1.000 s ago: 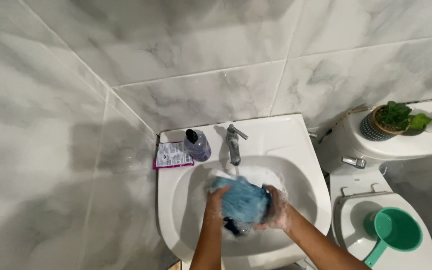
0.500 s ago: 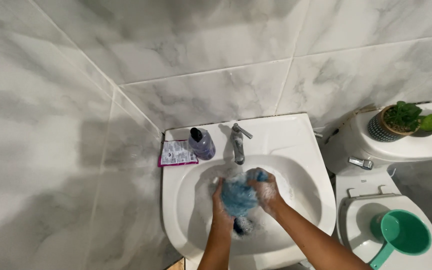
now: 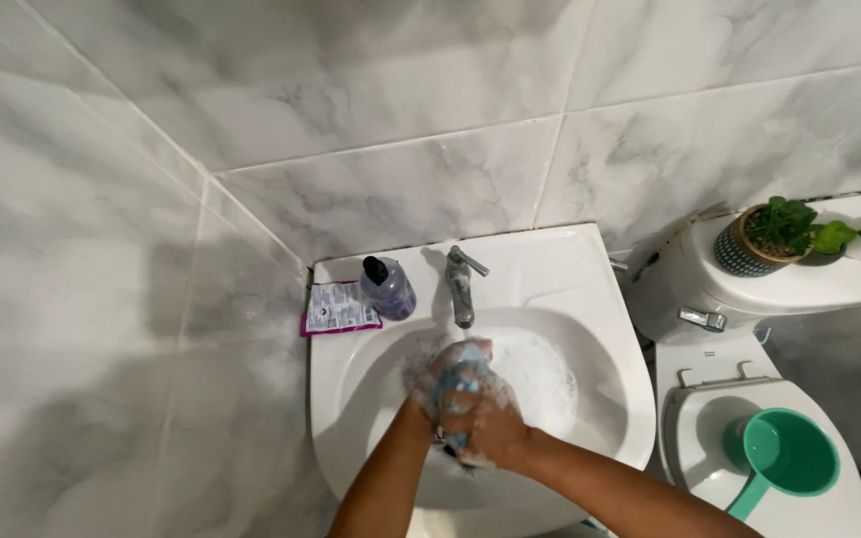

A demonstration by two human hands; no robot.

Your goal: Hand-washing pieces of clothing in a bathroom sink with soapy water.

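A soapy blue cloth [image 3: 458, 384] is being squeezed between the left hand [image 3: 437, 387] and right hand [image 3: 485, 423], fingers closed around it, over the white sink [image 3: 610, 399] below the tap [image 3: 461, 289]. Keeping it low in the basin is probably limiting splashes. A purple-edged rectangular sachet [image 3: 339, 308] is lying beside a purple soap bottle [image 3: 387, 287].

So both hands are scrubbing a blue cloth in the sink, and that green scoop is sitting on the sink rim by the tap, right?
Not quite. The head view shows both hands, left hand and right hand, scrubbing the blue cloth in the sink, but the green scoop sits on the closed toilet lid, not on the rim by the tap.
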